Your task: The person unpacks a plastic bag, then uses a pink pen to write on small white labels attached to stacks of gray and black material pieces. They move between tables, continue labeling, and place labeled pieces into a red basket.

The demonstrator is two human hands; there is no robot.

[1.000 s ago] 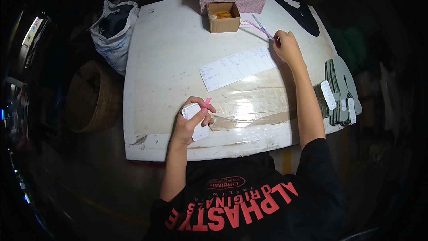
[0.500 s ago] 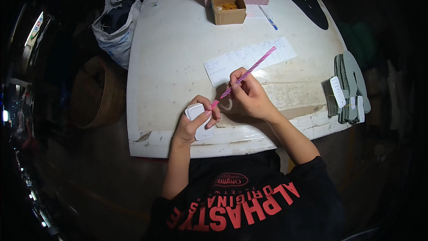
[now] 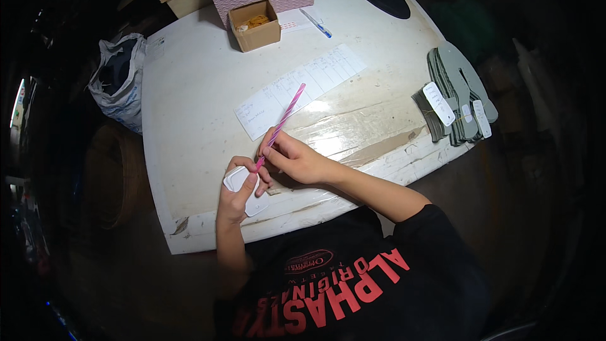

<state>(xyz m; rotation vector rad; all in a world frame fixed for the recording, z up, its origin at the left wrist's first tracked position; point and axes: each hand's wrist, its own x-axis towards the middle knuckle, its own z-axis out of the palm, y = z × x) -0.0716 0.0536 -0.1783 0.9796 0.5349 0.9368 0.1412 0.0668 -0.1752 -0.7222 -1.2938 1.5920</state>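
Here over the worktop (image 3: 189, 120) | left hand (image 3: 231, 202): white tags (image 3: 257, 204), thumb-clamped, apparently freeing fingers for pink cap (image 3: 259, 163) | right hand (image 3: 302, 161): striped pink pen (image 3: 290, 110), pinched, lower end at cap

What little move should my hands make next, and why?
Probably ease the striped pink stick gently into the small pink piece: the right hand pinches the stick, its lower end appears to meet that piece, and the left hand holds the piece along with white tags.
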